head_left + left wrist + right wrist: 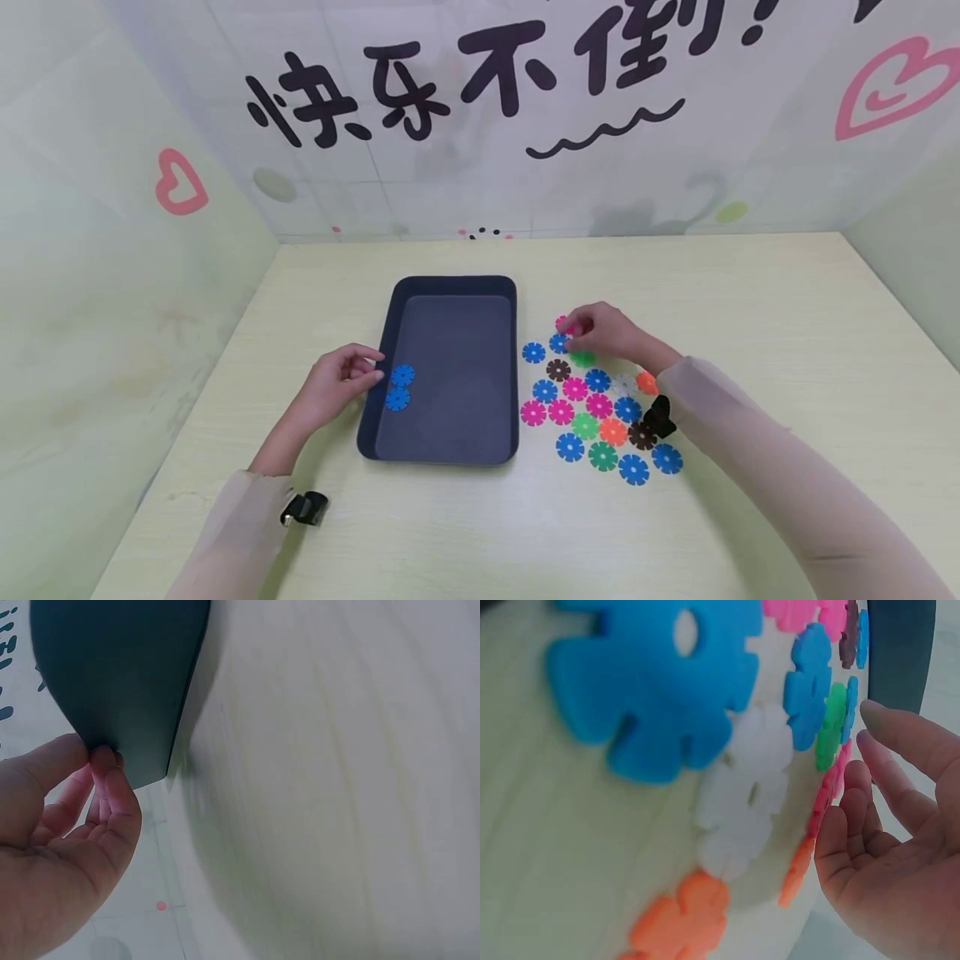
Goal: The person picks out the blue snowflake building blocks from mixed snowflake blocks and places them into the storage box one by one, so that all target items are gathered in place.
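Observation:
My left hand (330, 387) is at the left rim of a dark grey rectangular tray (518, 375); in the left wrist view its thumb and index fingertips pinch that rim. Two blue snowflake discs (402, 375) lie inside the tray, close to its left wall. Right of the tray, my right hand (606, 331) hovers low over the far end of a spread of notched plastic snowflake discs. Its thumb and index tips are closest to a blue disc (558, 343), a green disc (582, 358) and a pink disc (561, 322). No disc shows between these fingers in the right wrist view.
Several more discs lie loosely on the pale wooden table (450, 533): pink (533, 412), brown (558, 370), orange (613, 432), dark green (603, 456) and a whitish clear one (746, 787). A printed wall backdrop (480, 192) stands behind the table.

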Motion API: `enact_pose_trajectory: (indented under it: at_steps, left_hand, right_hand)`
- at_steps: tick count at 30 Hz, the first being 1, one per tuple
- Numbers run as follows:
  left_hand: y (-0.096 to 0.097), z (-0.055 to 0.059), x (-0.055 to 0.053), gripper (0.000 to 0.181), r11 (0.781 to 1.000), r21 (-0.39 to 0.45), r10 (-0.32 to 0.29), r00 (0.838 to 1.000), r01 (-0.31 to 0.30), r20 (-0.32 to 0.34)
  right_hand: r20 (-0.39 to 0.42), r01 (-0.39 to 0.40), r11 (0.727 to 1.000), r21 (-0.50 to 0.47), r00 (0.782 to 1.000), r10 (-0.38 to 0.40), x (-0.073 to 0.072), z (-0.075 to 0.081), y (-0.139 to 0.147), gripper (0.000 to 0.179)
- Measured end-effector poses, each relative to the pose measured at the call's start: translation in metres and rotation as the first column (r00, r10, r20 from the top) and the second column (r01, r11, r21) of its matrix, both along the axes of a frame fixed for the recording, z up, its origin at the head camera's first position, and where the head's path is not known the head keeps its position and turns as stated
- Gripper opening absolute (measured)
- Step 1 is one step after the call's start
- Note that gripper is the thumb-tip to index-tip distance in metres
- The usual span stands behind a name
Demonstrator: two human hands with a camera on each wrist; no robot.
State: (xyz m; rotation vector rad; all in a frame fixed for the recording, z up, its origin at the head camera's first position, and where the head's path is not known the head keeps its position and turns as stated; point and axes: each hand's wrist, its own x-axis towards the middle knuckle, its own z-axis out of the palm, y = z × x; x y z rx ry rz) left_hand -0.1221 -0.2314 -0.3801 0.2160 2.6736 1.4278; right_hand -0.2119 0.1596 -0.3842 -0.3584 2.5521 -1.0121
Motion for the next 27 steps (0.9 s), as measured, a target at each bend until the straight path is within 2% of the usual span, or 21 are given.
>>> enact_pose_trajectory:
  at_steps: [6,15,27]
  left_hand:
    - [-0.0001,-0.0007,-0.0015,0.025,1.000,0.000,-0.003,1.000,0.003,-0.002]
    - [0.0009,0.0004,-0.0023,0.026,1.000,-0.007,0.003,1.000,-0.003,0.008]
    - [0.0004,0.0024,-0.0001,0.026,1.000,-0.024,0.008,1.000,-0.008,0.015]
  right_hand:
    - [-0.021,0.006,1.000,0.021,1.000,-0.006,0.0025,-0.0024,-0.0011,0.031]
    - [-0.029,-0.003,1.000,0.030,1.000,0.004,0.0029,-0.0028,-0.0018,0.030]
    - [-0.039,-0.054,0.996,0.064,0.998,0.057,0.0003,0.0006,-0.0061,0.027]
